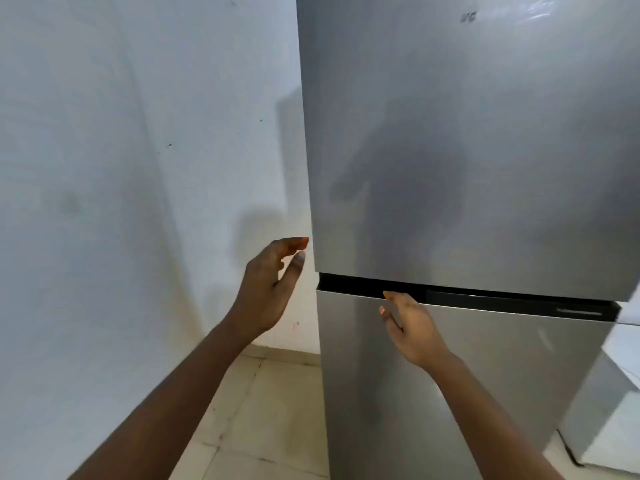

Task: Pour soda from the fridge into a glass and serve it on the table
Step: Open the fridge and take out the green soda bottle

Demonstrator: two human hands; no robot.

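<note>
So the fridge is a tall silver two-door unit standing upright, long axis vertical, its front turned toward the person and filling everything ahead of and to the right of both hands. Both doors look shut, with a dark handle groove running sideways between the upper door and the lower door. The right hand is loose and uncurled, holding nothing, fingertips right at the left end of that groove. The left hand is also relaxed and spread, empty, hovering just beside the fridge's left edge without touching it. Left of that hand there's a plain white wall, so only a narrow gap there. Below the hands is pale tiled floor, free to stand on. Something white sits off to the far right; can't tell what.
</note>
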